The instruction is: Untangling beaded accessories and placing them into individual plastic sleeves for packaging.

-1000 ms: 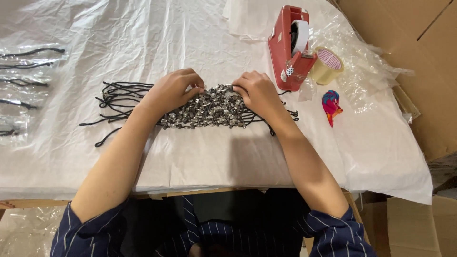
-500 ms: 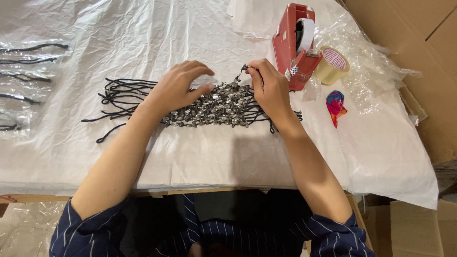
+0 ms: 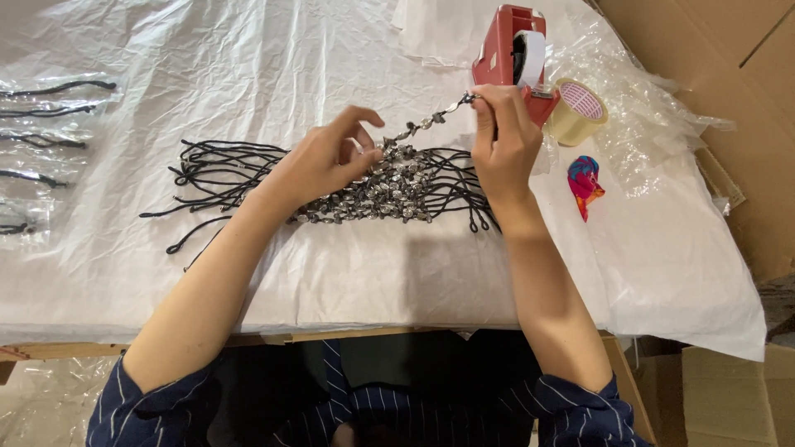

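While seen from the head camera, the scene held these:
Right hand [image 3: 503, 141]: fingers pinched shut on one end of a beaded strand [image 3: 424, 124], lifted clear of the heap and stretched taut towards the far edge of the tabletop.
Left hand [image 3: 325, 161]: thumb and forefinger closed on the strand's lower end, the other fingers curled loosely above the heap.
Pile of beaded cords [image 3: 373, 186]: thin black cords strung with small, irregular, silvery-grey chips, lying mid-tabletop; bare looped cord ends trailed off towards the left edge.
Table cover [image 3: 248, 74]: crinkled, translucent white plastic sheet, glossy in its folds.
Tape dispenser [image 3: 505, 45]: red, blocky, hard plastic, near the far edge, just beyond the right hand.
Tape roll [image 3: 578, 112]: round, yellowish, beside the dispenser.
Colourful wrapper [image 3: 585, 182]: small, pink and blue, crumpled, towards the right edge.
Bagged cords [image 3: 50, 124]: black strands in clear sleeves at the left edge.
Cardboard [image 3: 729, 83]: brown, flat, matt, past the right edge.
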